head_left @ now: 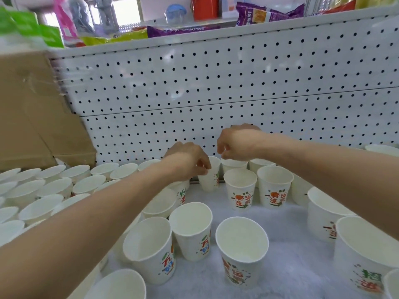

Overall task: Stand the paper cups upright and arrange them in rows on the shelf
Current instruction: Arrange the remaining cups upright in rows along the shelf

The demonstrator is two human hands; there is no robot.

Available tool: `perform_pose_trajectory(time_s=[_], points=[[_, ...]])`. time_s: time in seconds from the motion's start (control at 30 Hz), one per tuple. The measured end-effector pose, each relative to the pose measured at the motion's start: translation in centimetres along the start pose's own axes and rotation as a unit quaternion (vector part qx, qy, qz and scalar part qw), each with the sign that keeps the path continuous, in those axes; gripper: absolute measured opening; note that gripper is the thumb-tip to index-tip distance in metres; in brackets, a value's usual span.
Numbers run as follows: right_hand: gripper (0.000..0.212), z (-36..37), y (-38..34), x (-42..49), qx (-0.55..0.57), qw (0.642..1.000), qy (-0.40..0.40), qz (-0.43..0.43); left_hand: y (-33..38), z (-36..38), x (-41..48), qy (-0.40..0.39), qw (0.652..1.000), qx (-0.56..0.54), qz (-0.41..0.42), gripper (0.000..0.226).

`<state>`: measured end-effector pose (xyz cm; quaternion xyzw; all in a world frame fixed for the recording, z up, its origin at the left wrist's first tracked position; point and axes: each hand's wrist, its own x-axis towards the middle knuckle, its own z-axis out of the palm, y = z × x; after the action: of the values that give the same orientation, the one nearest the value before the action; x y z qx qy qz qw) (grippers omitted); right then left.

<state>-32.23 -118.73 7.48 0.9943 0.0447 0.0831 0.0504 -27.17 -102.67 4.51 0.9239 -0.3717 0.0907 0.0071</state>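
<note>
In the middle of the frame the left hand (187, 160) reaches in from the lower left. Its fingertips pinch the rim of a white cup (209, 180), which stands upright at the back of the shelf (287, 231), close to the pegboard panel (216, 83). Just right of it and a little higher, the right hand (237, 143) hangs over the back row with its fingers curled downward. I cannot tell whether it holds anything or touches the cup below it.

All the paper cups (54, 186) in view stand mouth-up. At the left of the frame they are packed tightly, rim against rim, in several rows. Two cups with orange and green print (240, 188) stand side by side right of centre, in front of the back row. Three more (192, 229) stand loosely spaced in the lower middle, on the shelf's white fuzzy lining. Larger-looking cups (367, 255) fill the lower right corner, partly under the right forearm.

A brown cardboard box (32, 115) leans against the panel at the left edge, above the packed rows. Along the top of the frame, purple and yellow snack packets (254, 14) lie on an upper shelf (280, 29).
</note>
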Motion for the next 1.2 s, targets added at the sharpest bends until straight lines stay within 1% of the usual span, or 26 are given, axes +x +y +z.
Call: perform_pose_trajectory(time_s=[0.13,0.2,0.3,0.4,0.43,0.5,0.6,0.67,0.8,1.07,1.2], points=[[0.019,0.4,1.0,0.1,0.001,1.000,-0.022,0.017,-1.5,-0.1,-0.2,-0.007,0.999,0.045,-0.005,0.022],[0.025,0.8,1.5,0.0,0.008,0.999,-0.024,0.026,-1.9,0.0,-0.3,-0.002,1.000,0.026,-0.012,0.028],[0.041,1.5,1.9,-0.1,0.019,0.999,-0.025,0.044,-1.1,0.2,-0.1,0.016,0.999,-0.021,-0.041,0.030],[0.050,1.5,1.8,-0.4,0.023,0.997,-0.040,0.059,-0.2,0.5,0.5,0.015,0.998,-0.005,-0.061,0.052],[0.050,1.5,1.8,-0.5,0.029,0.996,-0.047,0.063,-0.1,0.5,0.7,0.013,0.998,-0.013,-0.062,0.054],[0.052,1.6,1.7,-0.5,0.047,0.995,-0.054,0.068,-0.2,0.6,1.0,0.002,0.997,-0.047,-0.059,0.048],[0.054,2.2,1.9,-0.3,0.079,0.992,-0.061,0.071,-0.4,0.4,1.2,-0.023,0.995,-0.084,-0.049,0.024],[0.052,2.4,2.0,-0.3,0.093,0.991,-0.061,0.072,-0.6,0.3,1.2,-0.033,0.993,-0.104,-0.049,0.015],[0.050,2.4,2.0,-0.2,0.089,0.992,-0.056,0.066,-0.8,0.5,1.0,-0.022,0.993,-0.107,-0.055,0.014],[0.051,2.5,1.7,0.0,0.087,0.993,-0.053,0.055,-0.6,0.8,0.8,-0.002,0.998,-0.039,-0.050,0.017],[0.045,2.5,1.8,0.2,0.084,0.994,-0.049,0.052,-0.7,0.4,0.8,0.000,0.999,-0.010,-0.046,0.019]])
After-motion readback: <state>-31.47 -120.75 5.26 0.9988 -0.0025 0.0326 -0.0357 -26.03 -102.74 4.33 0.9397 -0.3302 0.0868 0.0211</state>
